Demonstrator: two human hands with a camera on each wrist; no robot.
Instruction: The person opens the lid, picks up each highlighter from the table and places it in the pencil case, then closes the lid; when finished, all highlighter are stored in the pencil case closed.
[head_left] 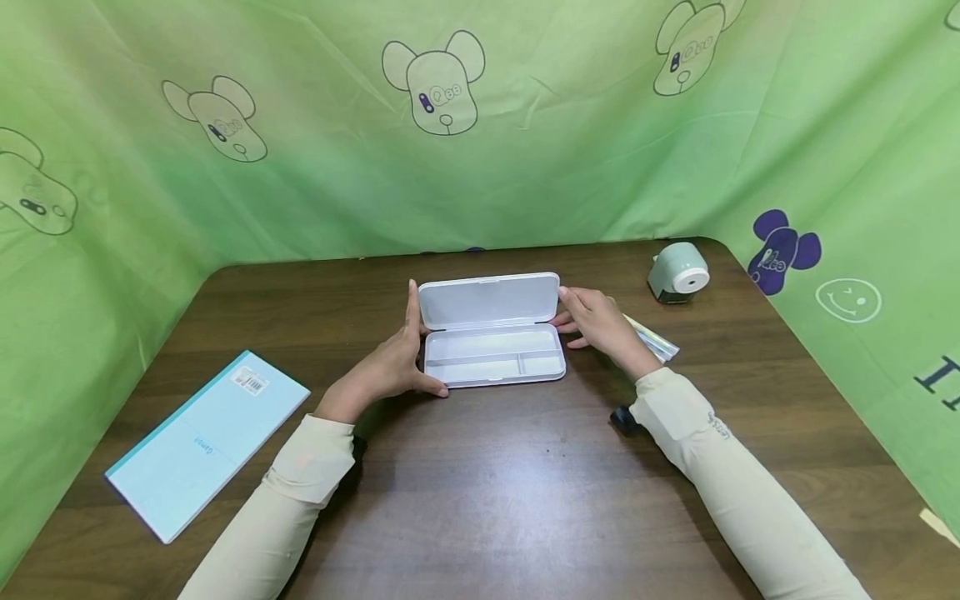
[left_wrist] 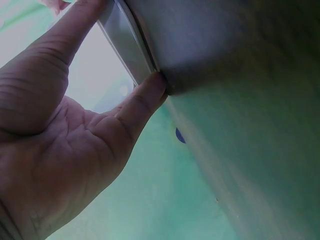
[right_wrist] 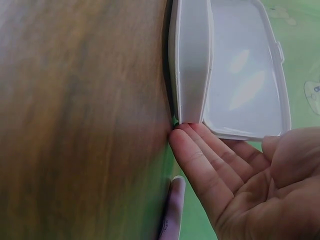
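Note:
A white plastic pencil case (head_left: 474,372) lies unfolded near the middle of the table, its compartments bare and its hinged lid (head_left: 491,302) raised at the back. My left hand (head_left: 384,364) grips the left end, thumb at the front corner and index finger pointing up beside the lid. In the left wrist view, a fingertip (left_wrist: 156,85) touches the case's edge. At the other end, my right hand (head_left: 600,323) pinches the lid's right edge with the thumb. Its other fingers (right_wrist: 187,145) reach against the base's end and partly behind the lid in the right wrist view.
Slim pale sticks (head_left: 657,340), partly hidden, lie behind my right wrist. A green-and-white pencil sharpener (head_left: 677,273) stands at the back right. On the left rests a light blue notebook (head_left: 213,446). Green printed cloth (head_left: 525,183) hangs behind the wooden table (head_left: 510,500).

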